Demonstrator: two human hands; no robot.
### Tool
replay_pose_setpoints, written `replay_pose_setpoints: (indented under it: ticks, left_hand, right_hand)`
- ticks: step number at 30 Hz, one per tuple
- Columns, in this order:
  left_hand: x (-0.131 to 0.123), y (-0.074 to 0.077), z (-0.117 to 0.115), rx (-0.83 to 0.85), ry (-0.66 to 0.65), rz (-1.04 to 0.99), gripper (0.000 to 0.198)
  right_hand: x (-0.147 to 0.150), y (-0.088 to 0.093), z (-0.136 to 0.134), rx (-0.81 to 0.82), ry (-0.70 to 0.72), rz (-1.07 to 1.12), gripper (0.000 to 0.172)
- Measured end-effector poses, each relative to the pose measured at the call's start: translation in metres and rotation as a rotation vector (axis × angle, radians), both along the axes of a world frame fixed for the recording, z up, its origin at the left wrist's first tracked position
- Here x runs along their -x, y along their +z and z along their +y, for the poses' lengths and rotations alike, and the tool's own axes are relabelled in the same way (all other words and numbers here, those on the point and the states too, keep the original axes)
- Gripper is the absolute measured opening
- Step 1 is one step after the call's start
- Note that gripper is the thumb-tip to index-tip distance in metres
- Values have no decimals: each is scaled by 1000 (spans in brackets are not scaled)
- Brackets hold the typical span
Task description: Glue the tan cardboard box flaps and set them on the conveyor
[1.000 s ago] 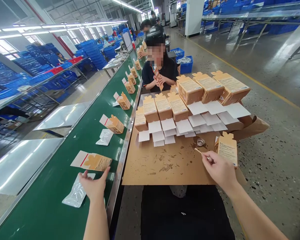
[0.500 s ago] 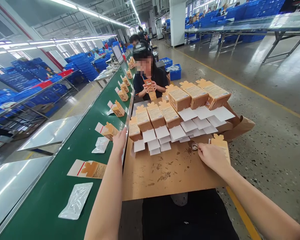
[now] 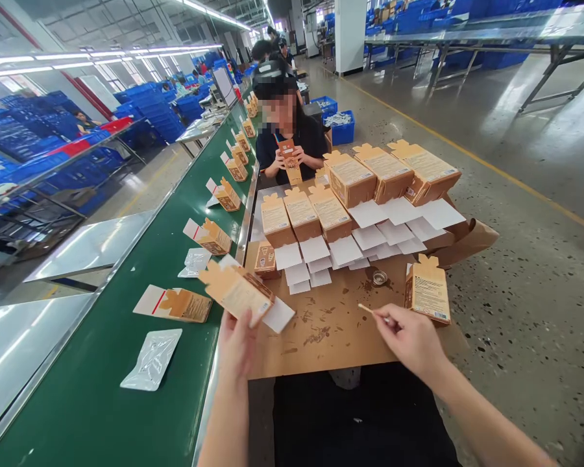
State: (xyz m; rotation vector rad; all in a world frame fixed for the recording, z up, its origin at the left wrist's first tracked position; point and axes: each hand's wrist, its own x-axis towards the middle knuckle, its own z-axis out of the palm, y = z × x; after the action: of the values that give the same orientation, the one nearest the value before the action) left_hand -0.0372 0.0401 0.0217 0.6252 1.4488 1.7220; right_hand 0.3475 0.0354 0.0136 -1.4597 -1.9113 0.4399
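Note:
My left hand (image 3: 238, 340) is closed on a brown printed cardboard box (image 3: 246, 295), tilted over the table's left edge with its flaps open and a white flap to the right. In my right hand (image 3: 411, 337) a thin stick with a pale tip, like a cotton swab (image 3: 366, 308), is pinched and points left. Just beyond that tip sits a small round dish (image 3: 379, 278) among dark stains on the brown cardboard sheet (image 3: 321, 357). A single upright carton (image 3: 428, 290) stands to the right of the dish.
Rows of stacked cartons (image 3: 331, 217) with white flaps cover the table's far side. On the green conveyor (image 3: 97, 383) at left lie open boxes (image 3: 185, 305) and silver pouches (image 3: 152, 360). A co-worker (image 3: 292, 130) across the table holds a box. Blue crates (image 3: 343, 128) stand on the floor.
My left hand has come back from the far boxes at the conveyor side, now with a box lifted in it. My right hand has drawn back from the dish with the swab.

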Motion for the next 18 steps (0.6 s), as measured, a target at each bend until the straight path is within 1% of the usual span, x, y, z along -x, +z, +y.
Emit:
replay_pose_setpoints:
  ticks: [2,4,6,7,9,11,13,16,18]
  left_hand:
    - [-16,-22,-25,103,-75,-55,85]
    - [-29,-37,-36,185,-146,-20,84]
    - [-34,-44,-38,213,-196,60,83]
    - [-35,-44,-38,215,-211,94,83]
    - [-34,-41,-35,209,-199,136,85]
    - [-35,-38,-35,213,-194,152,87]
    - [-38,-37,-38,207,-188,165,87]
    - [-47,-41,-46,173,-162,230,91]
    - [-54,-47,-53,163,-141,344,95]
  right_hand:
    - [28,-13,-21,33,83,82,40]
    - [59,-27,-34,34,156,125,36]
    - [86,-39,-41,19,208,133,31]
    - [97,-44,-42,13,229,123,30]
    - [113,-52,-42,6,265,72,29]
    - [119,-56,-40,2,285,18,30]
    - [117,-57,-37,-3,282,-6,31]
    - [106,-56,-33,-31,234,51,30]
    - [96,-53,-32,-47,189,116,30]
